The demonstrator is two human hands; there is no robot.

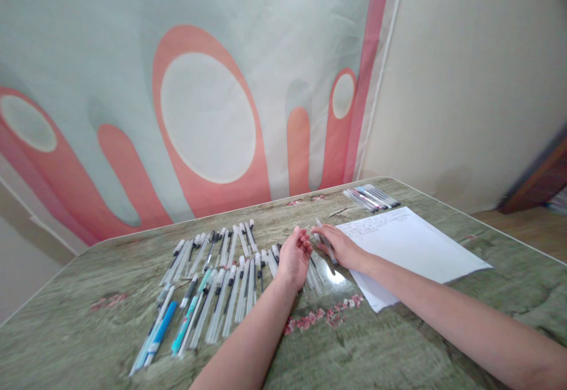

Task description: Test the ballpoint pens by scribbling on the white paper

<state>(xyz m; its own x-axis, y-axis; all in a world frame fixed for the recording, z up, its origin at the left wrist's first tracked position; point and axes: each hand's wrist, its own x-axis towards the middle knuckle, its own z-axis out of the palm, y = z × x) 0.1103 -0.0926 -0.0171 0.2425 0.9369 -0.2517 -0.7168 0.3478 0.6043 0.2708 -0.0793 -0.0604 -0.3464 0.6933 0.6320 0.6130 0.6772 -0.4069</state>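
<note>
A slim clear pen [330,248] is held by my right hand [343,247], whose fingers are closed around it just left of the written sheet. My left hand [295,261] rests beside it with palm turned inward and fingers loosely curled, a little apart; I see nothing in them. The two hands are close but separated by a small gap. Partly hidden behind and under my left hand are several clear pen parts [314,280]. To the left lie rows of clear pen barrels with dark and clear caps [217,301].
A white sheet with handwriting [411,248] lies under my right forearm. Behind it is a row of several pens [371,197]. A blue pen [162,328] and a teal pen [188,319] lie front left on the patterned table [88,331]. A printed curtain [274,53] hangs behind.
</note>
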